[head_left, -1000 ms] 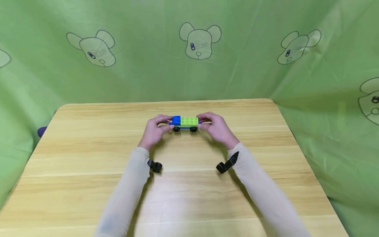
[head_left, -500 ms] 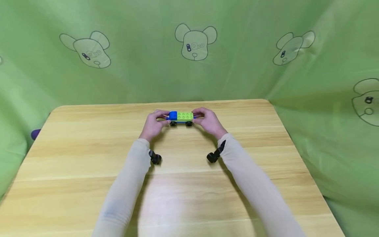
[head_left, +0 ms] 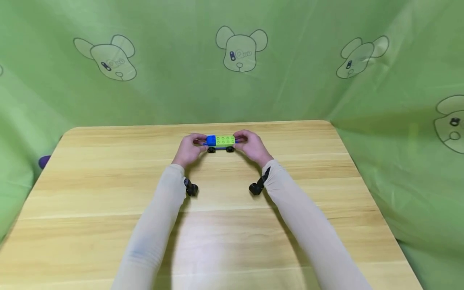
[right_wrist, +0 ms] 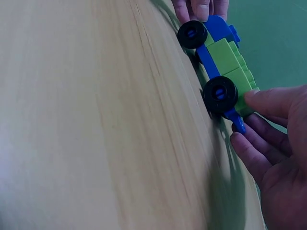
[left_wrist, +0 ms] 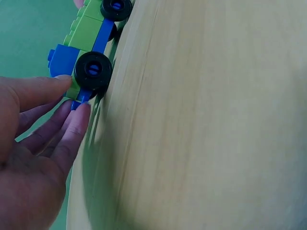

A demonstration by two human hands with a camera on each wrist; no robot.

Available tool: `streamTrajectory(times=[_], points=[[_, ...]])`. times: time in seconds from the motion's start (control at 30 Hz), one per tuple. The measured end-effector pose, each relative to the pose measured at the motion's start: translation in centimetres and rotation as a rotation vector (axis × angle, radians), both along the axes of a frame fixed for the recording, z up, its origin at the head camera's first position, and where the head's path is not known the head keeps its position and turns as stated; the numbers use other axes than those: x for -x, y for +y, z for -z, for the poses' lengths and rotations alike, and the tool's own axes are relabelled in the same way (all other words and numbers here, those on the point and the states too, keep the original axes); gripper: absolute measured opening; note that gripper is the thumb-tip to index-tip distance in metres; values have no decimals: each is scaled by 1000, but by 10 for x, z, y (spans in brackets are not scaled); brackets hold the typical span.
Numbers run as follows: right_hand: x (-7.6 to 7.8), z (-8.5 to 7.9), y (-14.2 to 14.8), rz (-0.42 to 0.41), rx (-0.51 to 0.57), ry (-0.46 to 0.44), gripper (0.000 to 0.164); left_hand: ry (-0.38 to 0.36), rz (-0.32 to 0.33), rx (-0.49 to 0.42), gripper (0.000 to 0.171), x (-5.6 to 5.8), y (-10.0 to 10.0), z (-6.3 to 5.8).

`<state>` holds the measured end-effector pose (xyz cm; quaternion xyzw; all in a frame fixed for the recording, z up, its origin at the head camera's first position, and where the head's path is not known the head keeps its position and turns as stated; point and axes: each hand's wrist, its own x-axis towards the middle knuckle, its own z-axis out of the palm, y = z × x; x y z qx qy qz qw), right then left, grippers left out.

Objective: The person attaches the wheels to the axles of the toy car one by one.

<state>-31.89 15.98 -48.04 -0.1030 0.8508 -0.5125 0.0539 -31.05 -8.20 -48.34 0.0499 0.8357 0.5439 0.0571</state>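
A toy truck (head_left: 225, 139) built of bricks stands side-on near the back of the table, with a blue cab (head_left: 211, 140), a lime green studded body and black wheels (left_wrist: 93, 70). My left hand (head_left: 188, 150) holds its cab end, the thumb on the near side by the front wheel and the other fingers around the front. At the opposite end my right hand (head_left: 251, 148) grips the green rear, thumb against the brick side, fingers by the blue hitch (right_wrist: 236, 120) that sticks out low. The wheels are right at the tabletop.
The wooden table (head_left: 221, 233) has its back edge just beyond the truck. A green curtain (head_left: 174, 92) with bear-head drawings surrounds it. Small black wrist cameras (head_left: 191, 189) hang at both sleeves. Something purple (head_left: 44, 162) shows past the left edge.
Both hands have moved the truck away from me, closer to the table's back edge. The grip at each end stays the same. The head view has shifted slightly.
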Motion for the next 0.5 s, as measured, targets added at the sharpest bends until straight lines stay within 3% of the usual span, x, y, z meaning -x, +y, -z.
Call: streamTrajectory(times=[0.3,0.5], points=[[-4,3,4,13,-15,14,43,-18,17,43,37,-3,4,4],[-9,10,9,12,-12,28,48,-36,35,26,42,-9,1,5]])
